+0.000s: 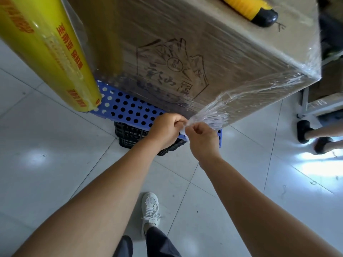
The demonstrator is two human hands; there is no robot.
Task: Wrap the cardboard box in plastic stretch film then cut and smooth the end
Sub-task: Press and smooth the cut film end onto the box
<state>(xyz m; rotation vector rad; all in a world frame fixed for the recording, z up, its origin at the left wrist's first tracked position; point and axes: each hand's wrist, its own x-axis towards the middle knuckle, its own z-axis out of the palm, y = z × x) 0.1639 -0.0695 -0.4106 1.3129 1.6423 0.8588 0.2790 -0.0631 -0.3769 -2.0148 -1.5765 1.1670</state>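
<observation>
- The cardboard box (185,52) stood on a blue perforated board (128,108), which rested on a black crate (130,136) on the tiled floor (46,145).
- Clear stretch film (250,86) covered the box's visible faces and bunched into a twisted tail (209,115) at the lower near corner.
- The left hand (165,129) had its grip pinched shut on that tail, fingers curled tight.
- The right hand (202,140) pinched the same tail just beside the left; the two hands nearly touched.
- A dark brown stamp (172,71) on the box's near face showed a house-like outline with mountain peaks, a small circled mark and brush-style Chinese characters; the film's glare left them unreadable.
- A yellow film roll (46,52) leaned at the box's left, printed with red Chinese characters too blurred to read with certainty.
- A yellow-and-black handled tool (256,10) lay on top of the box.
- A white sneaker (150,210) stood on the floor below the arms.
- Another person's feet in black shoes (313,138) stood at the right.
</observation>
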